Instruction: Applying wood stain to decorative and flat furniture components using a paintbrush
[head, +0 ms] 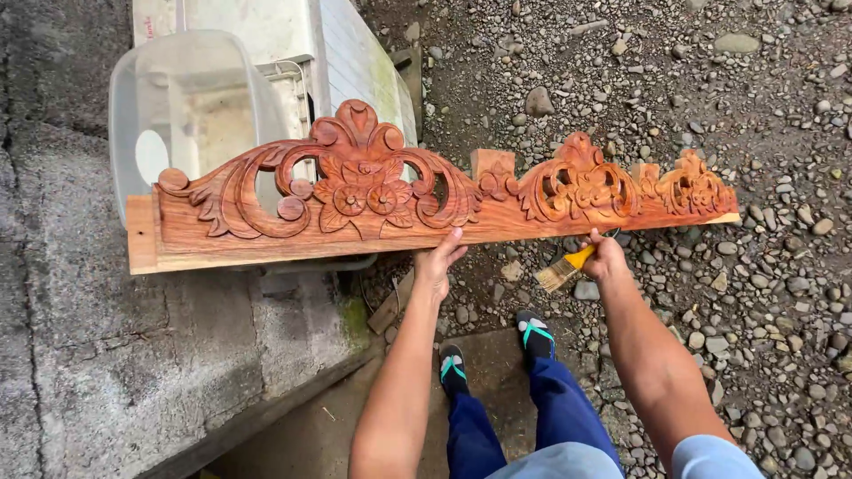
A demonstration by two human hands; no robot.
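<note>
Reddish-brown wood makes up the carving (426, 200), a long board with a straight lower rail and a pierced crest of scrolls, leaves and flowers along the top. It is held up on edge, about level, in front of the person. Its left end lies over a clear plastic tub (191, 115) on a concrete ledge (106, 355), though I cannot tell if it rests there; the right end hangs over gravel (754, 106).

The left hand (435, 266) props the lower rail near the middle, fingers curled up over the front edge, grasping the board from below. The right hand (606, 259) is clenched round the yellow handle of a brush (565, 268), bristles pointing left and down, and its knuckles sit just under the rail, apparently touching it.

My judgement: the board is stiff and moderately heavy, and long enough to swing or tip if gripped off centre. With 1 hand free, the midpoint of the rail is the right place to take it. The plain rail is the strong part. The open scrollwork and thin leaf tips, especially the 3 crests, look fragile across the grain and should not bear load. The surface looks smooth and slightly glossy, so it may be slippery, or tacky if freshly coated.

2 sandalled feet (493, 350) stand below on a slab.
</note>
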